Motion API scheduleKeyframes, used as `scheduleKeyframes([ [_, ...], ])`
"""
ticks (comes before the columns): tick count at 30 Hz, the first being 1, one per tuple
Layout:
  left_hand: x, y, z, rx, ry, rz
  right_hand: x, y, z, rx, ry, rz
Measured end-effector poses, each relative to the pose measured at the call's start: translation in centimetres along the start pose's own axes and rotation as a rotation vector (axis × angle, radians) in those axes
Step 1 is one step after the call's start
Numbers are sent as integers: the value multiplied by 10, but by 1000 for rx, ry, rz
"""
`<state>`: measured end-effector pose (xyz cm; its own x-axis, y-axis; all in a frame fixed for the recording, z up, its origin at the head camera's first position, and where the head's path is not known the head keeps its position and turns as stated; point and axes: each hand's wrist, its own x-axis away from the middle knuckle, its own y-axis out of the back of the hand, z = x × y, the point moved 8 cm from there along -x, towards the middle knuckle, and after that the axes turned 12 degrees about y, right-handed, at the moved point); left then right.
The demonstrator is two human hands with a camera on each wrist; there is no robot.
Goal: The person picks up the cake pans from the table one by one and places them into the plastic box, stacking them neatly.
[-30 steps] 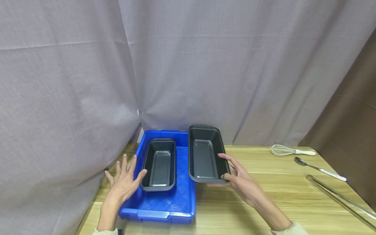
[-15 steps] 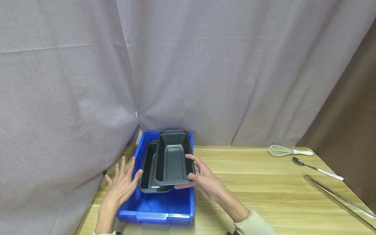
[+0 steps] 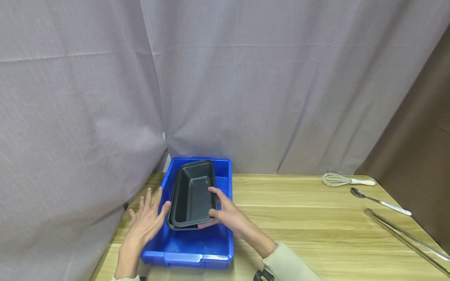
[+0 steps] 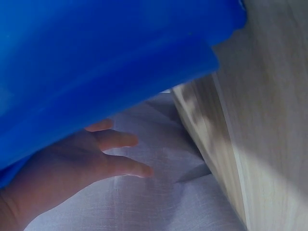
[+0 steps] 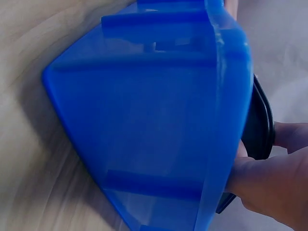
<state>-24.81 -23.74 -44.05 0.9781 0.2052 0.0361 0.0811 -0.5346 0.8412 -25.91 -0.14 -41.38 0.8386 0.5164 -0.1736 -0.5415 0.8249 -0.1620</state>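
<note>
A black loaf pan (image 3: 200, 197) is gripped at its near right corner by my right hand (image 3: 228, 212). It sits tilted over a second black loaf pan (image 3: 170, 223), whose rim shows along the left and near sides. Both pans are within the blue plastic bin (image 3: 197, 246). My left hand (image 3: 145, 222) lies with fingers spread at the bin's left rim, holding nothing. In the left wrist view its fingers (image 4: 120, 166) stretch beside the bin's outer wall. The right wrist view shows the bin wall (image 5: 154, 120) hiding most of the held pan (image 5: 260, 125).
On the wooden table (image 3: 288, 218) to the right lie a whisk (image 3: 346, 180) with a white handle, a spoon (image 3: 379, 201) and long metal tongs (image 3: 404, 234). A grey curtain (image 3: 225, 86) hangs behind and to the left.
My right hand has carried the loaf pan leftward from beside the bin and over the second pan, tilting it. My left hand has stayed nearly still.
</note>
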Motion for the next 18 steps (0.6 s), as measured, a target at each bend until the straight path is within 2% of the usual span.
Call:
scheduleKeyframes([
  [2, -3, -1, 3, 25, -15, -36, -2, -2, -2, 26, -3, -7],
  [5, -4, -1, 3, 43, -19, -38, -4, -5, -5, 88, -23, -23],
  [11, -1, 0, -2, -20, 48, 62, -7, -9, -6, 168, -32, -35],
  [18, 1, -2, -2, -22, 62, 82, -12, -10, -11, 322, -17, -63],
])
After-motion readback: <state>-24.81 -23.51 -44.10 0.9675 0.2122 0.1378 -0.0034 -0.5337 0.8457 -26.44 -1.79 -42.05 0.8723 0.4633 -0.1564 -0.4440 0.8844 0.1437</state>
